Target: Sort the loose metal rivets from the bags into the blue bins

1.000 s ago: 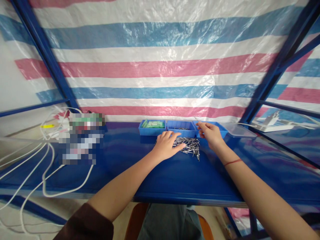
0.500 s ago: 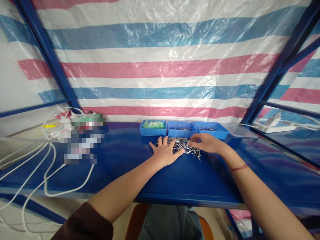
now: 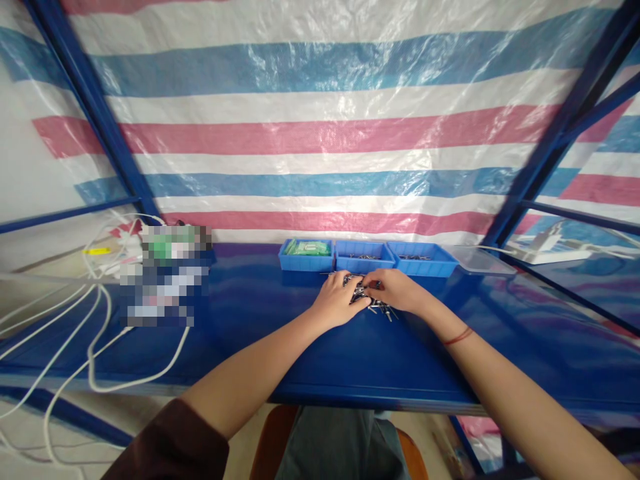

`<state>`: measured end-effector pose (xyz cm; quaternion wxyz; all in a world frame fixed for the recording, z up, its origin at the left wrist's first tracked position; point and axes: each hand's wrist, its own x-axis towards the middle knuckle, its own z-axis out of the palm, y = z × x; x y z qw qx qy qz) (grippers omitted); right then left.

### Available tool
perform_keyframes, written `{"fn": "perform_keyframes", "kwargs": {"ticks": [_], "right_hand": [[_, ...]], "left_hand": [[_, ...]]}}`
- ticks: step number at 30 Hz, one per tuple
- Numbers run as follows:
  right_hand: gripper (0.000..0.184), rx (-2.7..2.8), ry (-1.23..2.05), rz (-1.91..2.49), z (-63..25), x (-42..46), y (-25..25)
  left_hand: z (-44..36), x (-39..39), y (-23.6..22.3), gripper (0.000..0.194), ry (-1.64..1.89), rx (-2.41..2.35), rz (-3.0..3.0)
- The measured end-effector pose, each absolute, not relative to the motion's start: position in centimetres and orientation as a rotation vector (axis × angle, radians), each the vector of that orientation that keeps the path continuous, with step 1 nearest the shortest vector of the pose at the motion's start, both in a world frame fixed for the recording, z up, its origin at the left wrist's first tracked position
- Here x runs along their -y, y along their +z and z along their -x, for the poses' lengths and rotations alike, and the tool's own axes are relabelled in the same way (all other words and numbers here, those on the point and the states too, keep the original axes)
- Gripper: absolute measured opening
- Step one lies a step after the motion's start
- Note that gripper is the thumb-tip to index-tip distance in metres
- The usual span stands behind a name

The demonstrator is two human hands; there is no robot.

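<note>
A heap of thin silver metal pieces that look like blind rivets [image 3: 359, 292] lies on the blue table, squeezed between my two hands. My left hand [image 3: 336, 299] cups the heap from the left, fingers bent over its far side and thumb along the near side. From the right, my right hand [image 3: 395, 291] presses in with curled fingers closed against the rivets. The fingertips of both hands nearly meet at the back. Some rivets poke out on the near side, below the right hand; those under the palms are hidden.
Behind the heap stand a blue bin with green packets [image 3: 307, 248], a middle bin [image 3: 365, 265] and a right bin [image 3: 430, 268], both holding metal pieces. A clear plastic lid [image 3: 484, 261] lies at right. White cables [image 3: 103, 333] and blurred items occupy the left.
My hands have moved toward each other, pushing the spread rivets into a tighter heap. My left fingers, spread flat before, are now bent around it.
</note>
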<state>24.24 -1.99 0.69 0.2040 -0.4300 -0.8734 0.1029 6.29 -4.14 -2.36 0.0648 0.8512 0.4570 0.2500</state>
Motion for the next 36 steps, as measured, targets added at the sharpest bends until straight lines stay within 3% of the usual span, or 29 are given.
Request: {"fn": "perform_keyframes", "kwargs": {"ticks": [9, 21, 29, 36], "right_hand": [[0.015, 2.390, 0.210, 1.145, -24.0, 1.9, 0.7], [0.029, 1.890, 0.796, 0.996, -23.0, 2.4, 1.6], [0.033, 1.636, 1.085, 0.998, -22.6, 3.0, 2.0], [0.030, 1.563, 1.278, 0.930, -22.2, 3.6, 2.2]], "left_hand": [[-6.0, 3.6, -1.7, 0.029, 0.829, -1.455, -2.518], [-6.0, 2.6, -1.3, 0.023, 1.153, -1.269, -2.455], [-6.2, 3.6, 0.0, 0.016, 1.516, -1.139, -2.061], [-6.7, 3.4, 0.1, 0.018, 1.602, -0.976, -1.665]]}}
